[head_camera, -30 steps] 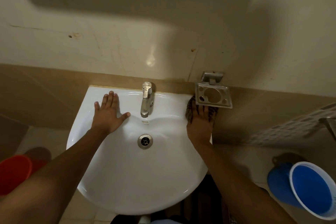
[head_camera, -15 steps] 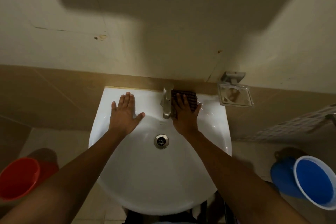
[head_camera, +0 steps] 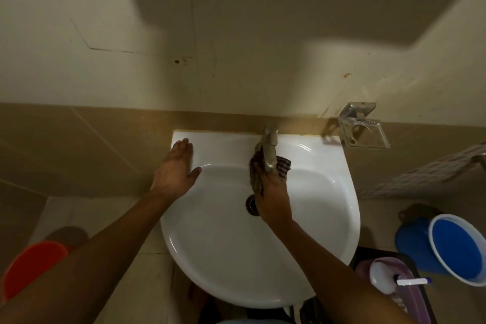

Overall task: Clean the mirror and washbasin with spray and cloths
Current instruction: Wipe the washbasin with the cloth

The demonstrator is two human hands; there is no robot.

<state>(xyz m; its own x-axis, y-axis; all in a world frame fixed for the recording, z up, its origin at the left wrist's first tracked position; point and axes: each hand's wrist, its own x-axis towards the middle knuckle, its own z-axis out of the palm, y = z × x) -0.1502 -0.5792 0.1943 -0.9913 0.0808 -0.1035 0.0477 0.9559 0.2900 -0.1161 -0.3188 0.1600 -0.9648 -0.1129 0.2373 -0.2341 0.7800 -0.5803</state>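
Washbasin (head_camera: 328,192), white, wall-mounted: wiping under way, stage judged mid-task. Right hand (head_camera: 272,192) grasps a dark checked cloth (head_camera: 284,164), bunched round the tap (head_camera: 269,150) just above the knuckles; the drain sits directly beneath the wrist. Left hand (head_camera: 175,168) lies flat, fingers straight, on the basin's rim, well left of the grip. Bowl appears clean, though dim light hinders certainty. Mirror and spray not in view; both presumably remain.
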